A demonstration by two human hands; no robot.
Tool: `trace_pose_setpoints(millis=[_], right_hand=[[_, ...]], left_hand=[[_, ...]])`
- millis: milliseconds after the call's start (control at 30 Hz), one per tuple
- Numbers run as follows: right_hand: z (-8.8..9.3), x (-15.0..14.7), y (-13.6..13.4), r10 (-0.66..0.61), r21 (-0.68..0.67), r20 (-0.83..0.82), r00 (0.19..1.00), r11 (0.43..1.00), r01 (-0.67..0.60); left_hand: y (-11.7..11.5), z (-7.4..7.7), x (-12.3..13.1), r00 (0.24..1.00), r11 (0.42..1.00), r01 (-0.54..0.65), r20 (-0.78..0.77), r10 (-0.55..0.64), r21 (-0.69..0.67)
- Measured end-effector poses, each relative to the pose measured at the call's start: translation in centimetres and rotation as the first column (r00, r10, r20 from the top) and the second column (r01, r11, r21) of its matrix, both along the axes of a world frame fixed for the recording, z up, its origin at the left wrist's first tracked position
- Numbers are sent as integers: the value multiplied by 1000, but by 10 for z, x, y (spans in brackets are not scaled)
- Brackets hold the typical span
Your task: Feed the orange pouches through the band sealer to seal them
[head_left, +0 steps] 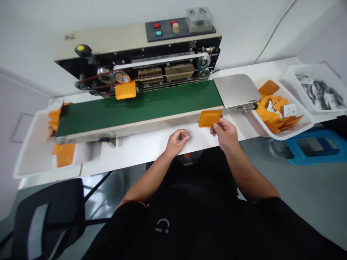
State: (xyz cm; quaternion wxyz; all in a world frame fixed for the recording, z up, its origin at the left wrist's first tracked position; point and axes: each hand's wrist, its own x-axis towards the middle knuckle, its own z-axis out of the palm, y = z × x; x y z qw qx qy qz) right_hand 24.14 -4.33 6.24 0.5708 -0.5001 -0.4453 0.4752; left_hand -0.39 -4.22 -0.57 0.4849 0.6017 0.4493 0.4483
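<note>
My right hand (227, 134) pinches a small orange pouch (210, 118) between thumb and fingers, in front of the band sealer's near edge. My left hand (177, 142) rests over the white tabletop with its fingers curled in and the thumb close to them; I see nothing in it. Another orange pouch (125, 90) stands at the left part of the band sealer (173, 68), its upper edge at the rollers, above the green conveyor belt (162, 103).
At the right, a white bin (295, 131) holds several orange pouches and white-labelled pieces. Behind it stands a bin (292, 77) of silver packets. A bin (24, 151) at the belt's left end holds orange pouches. A blue stool (298, 151) and a black chair (51, 206) flank me.
</note>
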Motion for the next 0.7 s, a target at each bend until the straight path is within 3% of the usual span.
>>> trace_pose_setpoints(millis=[167,333,500,700], right_hand=[[50,26,44,-95,79,-16,995,992,96],[83,45,94,-172,-37,14,985,984,173],[97,45,127,-144,-135,40,989,980,148],[94,42,150,-116,-162,49,992,979,123]], left_hand=[[0,0,0,1000,1000,5,-26,-4,18],[-1,2,-1,998,999,11,-63,-8,41],[-2,4,0,996,999,10,-87,-5,49],[-2,6,0,994,998,2,-109,6,69]])
